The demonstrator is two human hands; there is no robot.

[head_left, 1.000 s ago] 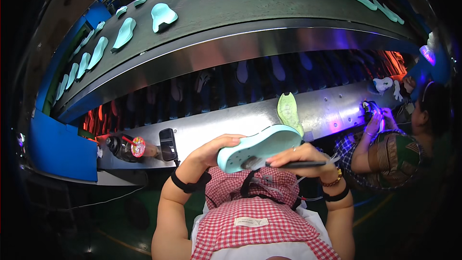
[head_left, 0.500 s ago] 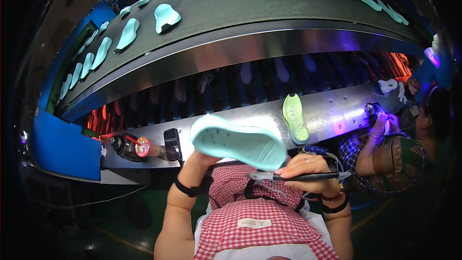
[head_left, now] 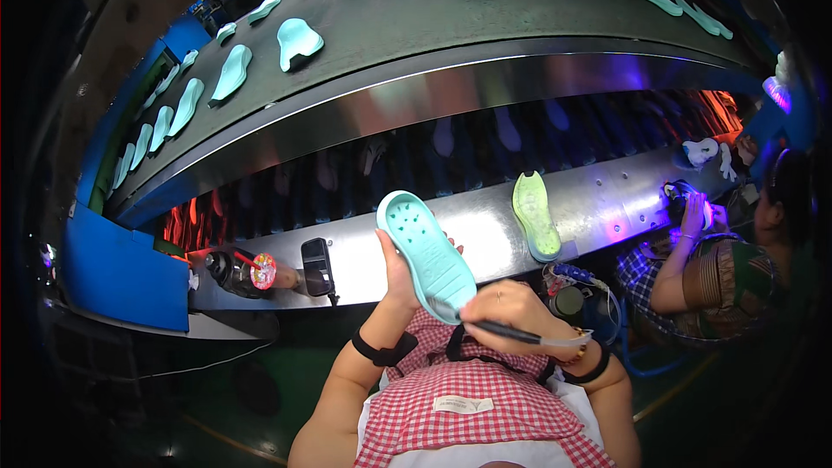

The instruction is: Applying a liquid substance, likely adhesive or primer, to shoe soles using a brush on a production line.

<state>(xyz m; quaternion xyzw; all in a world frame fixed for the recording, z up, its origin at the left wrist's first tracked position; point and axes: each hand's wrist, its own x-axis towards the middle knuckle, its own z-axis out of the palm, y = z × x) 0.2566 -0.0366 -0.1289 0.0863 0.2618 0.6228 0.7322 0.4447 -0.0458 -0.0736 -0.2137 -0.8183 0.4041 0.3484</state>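
Note:
My left hand [head_left: 400, 270] is closed around the side of a mint-green shoe sole [head_left: 431, 253], its hollowed, hole-dotted face turned up toward me. My right hand [head_left: 511, 310] grips a black-handled brush [head_left: 507, 331] with a clear tube at its back end. The brush's pale tip lies over the near end of the held sole and is partly blurred. On the metal ledge beyond my right hand lies a yellow-green sole [head_left: 536, 218], apart from both hands.
A conveyor belt [head_left: 381, 22] carrying several mint soles runs above the metal ledge [head_left: 364, 247]. On the ledge's left stand a dark bottle [head_left: 230, 273], a red-topped cup [head_left: 263, 271] and a black open case [head_left: 318, 267]. A co-worker [head_left: 693, 269] handles a shoe at right.
The sole in my left hand has turned from crosswise to nearly upright, its inner face now showing more fully. My right hand has moved left, bringing the brush tip over the sole's near end.

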